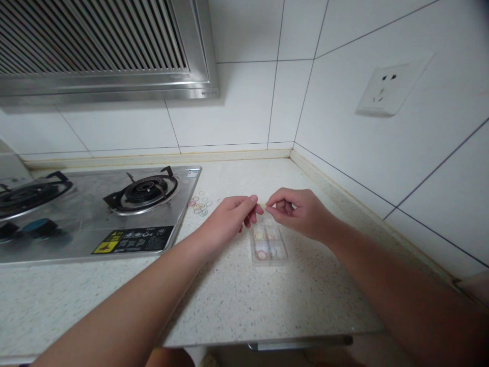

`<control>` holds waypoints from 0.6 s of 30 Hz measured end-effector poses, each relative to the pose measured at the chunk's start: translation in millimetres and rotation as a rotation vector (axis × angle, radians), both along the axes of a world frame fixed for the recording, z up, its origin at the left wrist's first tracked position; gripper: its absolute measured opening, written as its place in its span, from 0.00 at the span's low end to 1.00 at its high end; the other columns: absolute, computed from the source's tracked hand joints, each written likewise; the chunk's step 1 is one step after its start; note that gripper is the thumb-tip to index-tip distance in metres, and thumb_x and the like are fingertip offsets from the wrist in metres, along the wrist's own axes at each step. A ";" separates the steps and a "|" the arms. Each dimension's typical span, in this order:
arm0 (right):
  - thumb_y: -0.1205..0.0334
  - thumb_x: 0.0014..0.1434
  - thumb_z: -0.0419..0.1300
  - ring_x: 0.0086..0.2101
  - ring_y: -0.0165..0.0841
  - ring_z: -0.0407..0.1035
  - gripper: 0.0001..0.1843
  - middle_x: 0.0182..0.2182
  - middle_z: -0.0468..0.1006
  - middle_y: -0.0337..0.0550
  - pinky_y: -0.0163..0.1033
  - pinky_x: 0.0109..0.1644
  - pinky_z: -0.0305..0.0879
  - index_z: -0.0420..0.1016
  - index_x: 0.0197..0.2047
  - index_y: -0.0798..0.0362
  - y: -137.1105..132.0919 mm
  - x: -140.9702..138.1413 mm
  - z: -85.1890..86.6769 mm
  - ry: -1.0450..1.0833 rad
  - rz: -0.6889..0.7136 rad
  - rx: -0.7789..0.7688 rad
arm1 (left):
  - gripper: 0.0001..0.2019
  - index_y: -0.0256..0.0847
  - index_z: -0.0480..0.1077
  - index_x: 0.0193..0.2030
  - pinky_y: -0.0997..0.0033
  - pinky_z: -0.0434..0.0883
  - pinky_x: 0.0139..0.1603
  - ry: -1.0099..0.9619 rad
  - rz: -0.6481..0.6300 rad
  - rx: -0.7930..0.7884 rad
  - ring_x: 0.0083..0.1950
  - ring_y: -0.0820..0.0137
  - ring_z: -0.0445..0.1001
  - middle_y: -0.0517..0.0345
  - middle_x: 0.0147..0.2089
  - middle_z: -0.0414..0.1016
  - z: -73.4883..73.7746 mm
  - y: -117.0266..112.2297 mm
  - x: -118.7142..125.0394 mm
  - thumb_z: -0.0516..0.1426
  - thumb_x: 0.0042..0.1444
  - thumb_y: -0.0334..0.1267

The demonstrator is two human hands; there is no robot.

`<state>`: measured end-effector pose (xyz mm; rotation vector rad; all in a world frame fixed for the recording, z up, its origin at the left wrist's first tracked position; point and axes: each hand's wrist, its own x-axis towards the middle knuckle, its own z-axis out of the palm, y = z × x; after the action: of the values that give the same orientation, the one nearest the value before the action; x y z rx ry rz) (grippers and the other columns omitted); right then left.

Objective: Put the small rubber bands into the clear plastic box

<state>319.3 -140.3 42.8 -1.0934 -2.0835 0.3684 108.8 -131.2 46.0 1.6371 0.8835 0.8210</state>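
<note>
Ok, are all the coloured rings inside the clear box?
No, a cluster of rings lies on the counter beside the stove, apart from the box.

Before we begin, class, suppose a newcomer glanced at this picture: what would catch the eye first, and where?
Probably the left hand and right hand, fingertips close together near the centre, over a clear box with coloured rings inside. Next, the steel stove at left, with a loose cluster of coloured rings on the counter just right of it. Above the stove, the slatted range hood fills the upper left.
</note>
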 end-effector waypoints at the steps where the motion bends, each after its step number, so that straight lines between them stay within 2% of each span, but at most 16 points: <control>1: 0.52 0.60 0.60 0.21 0.17 0.54 0.15 0.21 0.65 0.35 0.26 0.26 0.53 0.76 0.36 0.57 0.0 -0.2 -0.1 -0.011 0.008 -0.008 | 0.23 0.36 0.74 0.35 0.73 0.59 0.26 0.006 0.002 0.003 0.29 0.73 0.65 0.57 0.28 0.68 -0.2 0.1 0.3 0.51 0.65 0.54; 8: 0.50 0.60 0.60 0.21 0.16 0.54 0.16 0.20 0.66 0.35 0.26 0.26 0.51 0.77 0.38 0.56 -1.6 -1.0 0.3 -0.027 0.019 -0.004 | 0.17 0.37 0.70 0.30 0.74 0.58 0.26 0.034 0.012 0.013 0.26 0.74 0.63 0.59 0.26 0.68 0.1 0.9 0.4 0.55 0.62 0.49; 18: 0.49 0.60 0.61 0.21 0.17 0.54 0.17 0.22 0.67 0.34 0.26 0.27 0.53 0.73 0.43 0.55 0.7 2.9 -1.1 0.006 -0.004 0.016 | 0.16 0.37 0.69 0.28 0.73 0.60 0.28 -0.007 0.047 0.083 0.25 0.75 0.62 0.60 0.25 0.67 2.5 -0.5 0.5 0.55 0.61 0.46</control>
<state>322.3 -139.6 41.8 -1.0856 -2.0759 0.3518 109.3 -131.7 48.5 1.6898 0.8963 0.9062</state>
